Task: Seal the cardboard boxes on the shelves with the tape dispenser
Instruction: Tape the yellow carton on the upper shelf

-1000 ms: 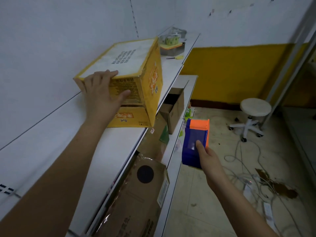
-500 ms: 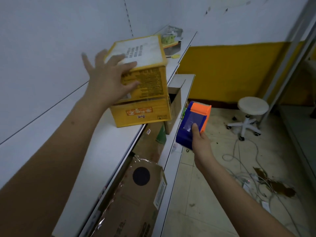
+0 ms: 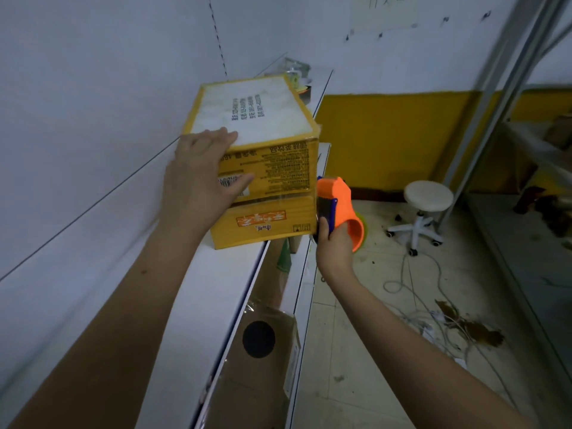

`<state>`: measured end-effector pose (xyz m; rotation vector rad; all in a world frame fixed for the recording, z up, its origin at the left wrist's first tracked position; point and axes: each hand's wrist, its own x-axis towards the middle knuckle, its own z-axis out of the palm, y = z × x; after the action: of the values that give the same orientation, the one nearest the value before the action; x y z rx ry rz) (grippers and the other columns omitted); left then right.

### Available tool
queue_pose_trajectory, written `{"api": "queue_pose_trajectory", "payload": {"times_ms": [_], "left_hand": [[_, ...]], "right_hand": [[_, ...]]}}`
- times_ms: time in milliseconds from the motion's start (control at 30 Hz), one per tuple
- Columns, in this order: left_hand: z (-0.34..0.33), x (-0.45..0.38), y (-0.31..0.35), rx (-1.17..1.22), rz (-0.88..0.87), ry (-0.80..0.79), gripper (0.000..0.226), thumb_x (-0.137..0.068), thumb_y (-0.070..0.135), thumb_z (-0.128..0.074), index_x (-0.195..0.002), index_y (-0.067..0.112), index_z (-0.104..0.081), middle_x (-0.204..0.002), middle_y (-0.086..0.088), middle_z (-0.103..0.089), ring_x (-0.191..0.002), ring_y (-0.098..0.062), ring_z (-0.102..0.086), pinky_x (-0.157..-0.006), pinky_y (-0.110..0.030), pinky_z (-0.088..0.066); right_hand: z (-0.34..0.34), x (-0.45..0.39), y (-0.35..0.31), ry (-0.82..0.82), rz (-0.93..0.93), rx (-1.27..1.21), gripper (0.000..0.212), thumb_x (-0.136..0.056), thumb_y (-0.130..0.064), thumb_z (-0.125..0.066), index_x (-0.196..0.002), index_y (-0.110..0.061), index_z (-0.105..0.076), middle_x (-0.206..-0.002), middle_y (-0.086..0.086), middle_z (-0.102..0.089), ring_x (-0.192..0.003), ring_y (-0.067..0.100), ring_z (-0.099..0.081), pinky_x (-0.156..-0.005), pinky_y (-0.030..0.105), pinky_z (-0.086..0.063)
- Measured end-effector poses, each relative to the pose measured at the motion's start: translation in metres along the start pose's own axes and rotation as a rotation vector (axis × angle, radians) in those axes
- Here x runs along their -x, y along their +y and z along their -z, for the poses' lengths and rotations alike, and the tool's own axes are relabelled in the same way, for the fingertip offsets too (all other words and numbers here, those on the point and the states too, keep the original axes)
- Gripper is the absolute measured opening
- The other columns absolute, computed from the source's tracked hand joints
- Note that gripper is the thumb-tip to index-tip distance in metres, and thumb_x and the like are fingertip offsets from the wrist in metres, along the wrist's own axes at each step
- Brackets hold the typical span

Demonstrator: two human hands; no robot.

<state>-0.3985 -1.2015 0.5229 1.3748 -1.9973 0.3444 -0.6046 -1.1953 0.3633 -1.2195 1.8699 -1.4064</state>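
Left hand [image 3: 201, 178] steadies glossy yellow box [image 3: 266, 168] (rectangular) — cardboard.

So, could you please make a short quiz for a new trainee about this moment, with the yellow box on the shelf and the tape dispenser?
1. True or false: the left hand lies on the near corner of the yellow box, which sits on the top shelf.
2. Which hand holds the orange and blue tape dispenser?
A. left hand
B. right hand
C. neither
3. Fill in: the dispenser is at the box's ____ near corner, close to the seam between its flaps.

Key: 1 true; 2 B; 3 right.
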Motion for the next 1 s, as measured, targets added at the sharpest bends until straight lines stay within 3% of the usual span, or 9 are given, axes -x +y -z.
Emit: {"api": "queue_pose_trajectory", "payload": {"times_ms": [67, 100, 167, 300, 500, 633, 733, 867, 1000], "left_hand": [[-0.002, 0.000, -0.002, -0.006, -0.002, 0.008, 0.070, -0.083, 0.054, -0.072, -0.143, 0.024, -0.051, -0.145, 0.001, -0.053, -0.133, -0.023, -0.038, -0.100, -0.045, -0.044], [-0.002, 0.000, -0.003, -0.010, -0.005, 0.011, 0.070, -0.083, 0.055, -0.071, -0.143, 0.025, -0.051, -0.145, 0.001, -0.053, -0.133, -0.023, -0.038, -0.100, -0.046, -0.045], [-0.001, -0.001, -0.005, -0.015, -0.010, 0.016, 0.070, -0.084, 0.056, -0.070, -0.143, 0.025, -0.050, -0.145, 0.001, -0.052, -0.132, -0.023, -0.038, -0.099, -0.047, -0.045], [-0.004, 0.000, -0.001, -0.019, -0.012, 0.016, 0.070, -0.084, 0.055, -0.071, -0.143, 0.024, -0.050, -0.145, 0.000, -0.052, -0.133, -0.025, -0.038, -0.100, -0.047, -0.043], [-0.009, 0.001, 0.013, -0.033, 0.017, 0.028, 0.069, -0.082, 0.054, -0.073, -0.141, 0.026, -0.051, -0.145, 0.003, -0.052, -0.135, -0.024, -0.039, -0.097, -0.052, -0.045], [-0.013, -0.001, 0.023, -0.044, 0.036, 0.041, 0.068, -0.080, 0.053, -0.074, -0.140, 0.027, -0.053, -0.144, 0.005, -0.053, -0.135, -0.022, -0.039, -0.096, -0.051, -0.044], [-0.014, -0.002, 0.022, -0.042, 0.048, 0.043, 0.069, -0.079, 0.053, -0.075, -0.139, 0.028, -0.054, -0.143, 0.006, -0.054, -0.134, -0.022, -0.040, -0.096, -0.052, -0.046], [-0.015, -0.003, 0.017, -0.041, 0.042, 0.056, 0.068, -0.079, 0.056, -0.074, -0.138, 0.029, -0.054, -0.141, 0.005, -0.055, -0.131, -0.024, -0.042, -0.095, -0.053, -0.047], [-0.016, -0.001, 0.021, -0.056, 0.038, 0.057, 0.067, -0.079, 0.056, -0.074, -0.138, 0.029, -0.055, -0.141, 0.007, -0.054, -0.131, -0.022, -0.041, -0.093, -0.052, -0.046]], "right_hand": [[0.001, -0.003, 0.005, 0.018, -0.005, -0.007, 0.029, -0.101, -0.031, -0.046, -0.121, -0.010, -0.050, -0.092, 0.002, -0.063, -0.084, 0.018, -0.065, -0.062, 0.028, -0.048], [0.005, -0.004, 0.008, 0.029, -0.057, -0.002, 0.029, -0.102, -0.031, -0.045, -0.118, -0.007, -0.053, -0.085, 0.002, -0.061, -0.077, 0.018, -0.062, -0.056, 0.025, -0.041], [0.013, -0.008, 0.018, 0.097, -0.188, 0.024, 0.036, -0.103, -0.034, -0.043, -0.108, -0.001, -0.057, -0.069, 0.004, -0.051, -0.058, 0.018, -0.051, -0.047, 0.027, -0.028], [0.037, -0.022, 0.025, 0.219, -0.220, 0.000, 0.037, -0.104, -0.037, -0.041, -0.095, -0.003, -0.053, -0.062, 0.005, -0.045, -0.055, 0.024, -0.044, -0.046, 0.029, -0.021], [0.050, -0.054, -0.031, 0.282, -0.040, -0.160, 0.028, -0.103, -0.035, -0.042, -0.104, -0.008, -0.049, -0.071, -0.003, -0.049, -0.059, 0.011, -0.048, -0.049, 0.027, -0.032], [0.033, -0.083, -0.066, 0.267, -0.024, -0.044, 0.041, -0.100, -0.048, -0.040, -0.111, -0.009, -0.047, -0.086, 0.005, -0.062, -0.074, 0.025, -0.061, -0.064, 0.040, -0.051], [0.015, -0.094, -0.075, 0.257, -0.032, 0.142, 0.047, -0.099, -0.054, -0.038, -0.111, -0.009, -0.048, -0.094, 0.011, -0.065, -0.081, 0.031, -0.062, -0.076, 0.046, -0.052], [0.003, -0.098, -0.058, 0.141, -0.129, 0.139, 0.043, -0.099, -0.050, -0.042, -0.108, -0.007, -0.045, -0.084, 0.008, -0.062, -0.079, 0.030, -0.059, -0.072, 0.039, -0.048], [-0.008, -0.099, -0.031, -0.007, -0.229, 0.207, 0.040, -0.098, -0.045, -0.046, -0.119, -0.011, -0.054, -0.100, 0.011, -0.065, -0.093, 0.030, -0.061, -0.082, 0.039, -0.049]]}}
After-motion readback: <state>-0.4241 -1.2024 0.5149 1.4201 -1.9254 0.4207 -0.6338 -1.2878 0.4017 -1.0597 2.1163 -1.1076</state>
